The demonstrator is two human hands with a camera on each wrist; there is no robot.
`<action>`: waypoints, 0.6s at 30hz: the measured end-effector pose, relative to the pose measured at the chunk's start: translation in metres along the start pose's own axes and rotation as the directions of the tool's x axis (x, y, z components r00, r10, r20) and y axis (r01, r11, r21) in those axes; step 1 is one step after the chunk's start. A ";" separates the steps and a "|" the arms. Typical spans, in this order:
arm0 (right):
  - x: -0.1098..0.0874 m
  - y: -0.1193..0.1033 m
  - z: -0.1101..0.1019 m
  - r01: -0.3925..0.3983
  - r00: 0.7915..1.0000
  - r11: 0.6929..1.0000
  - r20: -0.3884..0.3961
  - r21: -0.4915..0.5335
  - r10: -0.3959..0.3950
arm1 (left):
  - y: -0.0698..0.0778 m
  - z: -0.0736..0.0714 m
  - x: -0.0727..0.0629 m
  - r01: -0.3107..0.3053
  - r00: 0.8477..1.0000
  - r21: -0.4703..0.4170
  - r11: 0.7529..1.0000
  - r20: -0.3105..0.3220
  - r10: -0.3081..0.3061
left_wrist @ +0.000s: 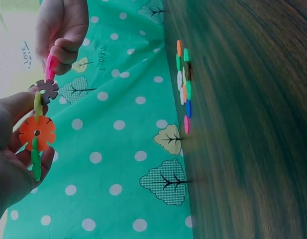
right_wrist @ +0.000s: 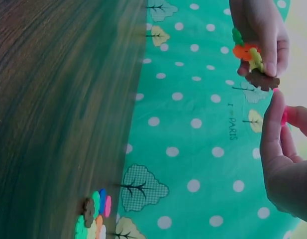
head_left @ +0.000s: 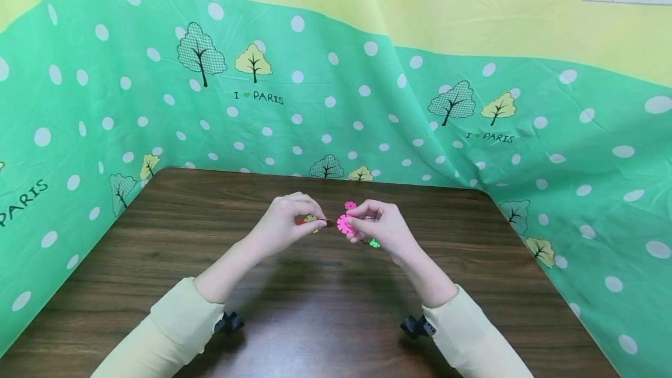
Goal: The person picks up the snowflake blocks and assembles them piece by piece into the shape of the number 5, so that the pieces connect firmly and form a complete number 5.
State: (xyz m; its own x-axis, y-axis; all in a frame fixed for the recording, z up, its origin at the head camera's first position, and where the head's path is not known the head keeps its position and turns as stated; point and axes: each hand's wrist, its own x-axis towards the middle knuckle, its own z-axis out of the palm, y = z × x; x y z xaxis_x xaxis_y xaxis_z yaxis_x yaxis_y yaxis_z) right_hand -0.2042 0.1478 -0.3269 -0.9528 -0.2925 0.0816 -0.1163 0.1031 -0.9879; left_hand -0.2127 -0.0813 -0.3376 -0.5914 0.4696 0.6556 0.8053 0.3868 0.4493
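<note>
My left hand (head_left: 286, 220) holds a short chain of notched plastic discs between thumb and fingers. In the left wrist view the chain runs from a green disc (left_wrist: 36, 167) through an orange disc (left_wrist: 29, 133) and a yellow disc (left_wrist: 38, 107) to a brown disc (left_wrist: 48, 89). Thumb and fingers of my right hand (head_left: 385, 229) pinch a pink disc (head_left: 344, 224). Its edge is at the brown disc's rim; whether their notches interlock I cannot tell. Both hands are raised over the table.
Several loose notched discs (left_wrist: 188, 90) in mixed colours lie on the dark wooden table (head_left: 315, 319), near its far edge. In the head view the right hand partly hides them. A green dotted cloth (head_left: 294, 133) hangs behind the table.
</note>
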 end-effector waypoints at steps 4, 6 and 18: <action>0.000 0.000 0.003 -0.014 1.000 1.000 0.007 0.022 0.014 | 0.001 0.001 0.000 -0.014 1.000 0.003 1.000 -0.002 0.014; -0.001 0.001 0.004 -0.020 1.000 0.999 0.011 0.030 0.020 | 0.002 0.002 0.000 -0.021 1.000 0.005 1.000 -0.004 0.021; -0.004 0.003 0.010 -0.039 0.999 0.992 -0.005 0.124 0.040 | -0.002 0.009 -0.001 -0.190 0.978 0.047 0.981 -0.080 0.193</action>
State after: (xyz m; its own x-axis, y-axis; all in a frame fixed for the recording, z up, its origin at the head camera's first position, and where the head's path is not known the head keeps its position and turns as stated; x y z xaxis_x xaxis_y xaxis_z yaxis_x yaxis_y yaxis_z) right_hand -0.1976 0.1393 -0.3311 -0.9581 -0.2832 0.0424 -0.0430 -0.0040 -0.9991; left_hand -0.2141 -0.0754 -0.3443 -0.4193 0.4707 0.7762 0.9000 0.3276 0.2875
